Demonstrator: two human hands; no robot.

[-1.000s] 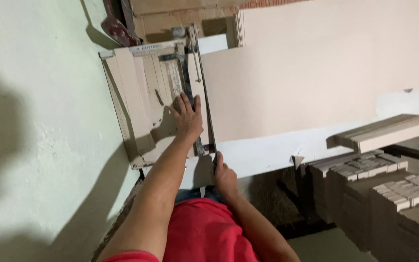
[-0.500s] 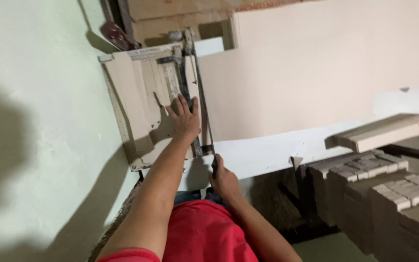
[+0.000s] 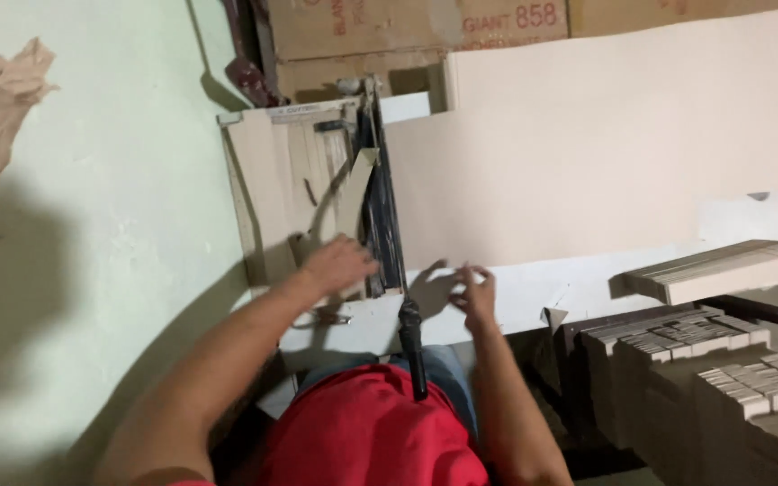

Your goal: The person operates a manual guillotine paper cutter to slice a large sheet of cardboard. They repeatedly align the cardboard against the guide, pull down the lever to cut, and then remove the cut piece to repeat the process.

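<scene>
A lever paper cutter (image 3: 380,225) lies on a white table (image 3: 533,292) in front of me. Its bed holds pale cardboard strips (image 3: 294,171), and one cut strip (image 3: 353,180) curls upward by the blade. My left hand (image 3: 339,265) rests on the bed next to the blade, fingers curled over the strips. The black cutter handle (image 3: 411,346) points toward my red shirt with no hand on it. My right hand (image 3: 474,288) hovers with fingers apart at the near edge of a large pale cardboard sheet (image 3: 587,153) lying right of the blade.
Stacks of small cut cardboard pieces (image 3: 731,378) fill the lower right, with a tied bundle (image 3: 722,270) above them. Brown cardboard boxes (image 3: 407,36) stand beyond the cutter. Crumpled brown paper (image 3: 2,99) lies on the pale green surface (image 3: 92,252) at left.
My right hand has let go of the cutter handle and moved up to the large sheet's edge. My left hand slid nearer along the bed and curled its fingers. The view shifted.
</scene>
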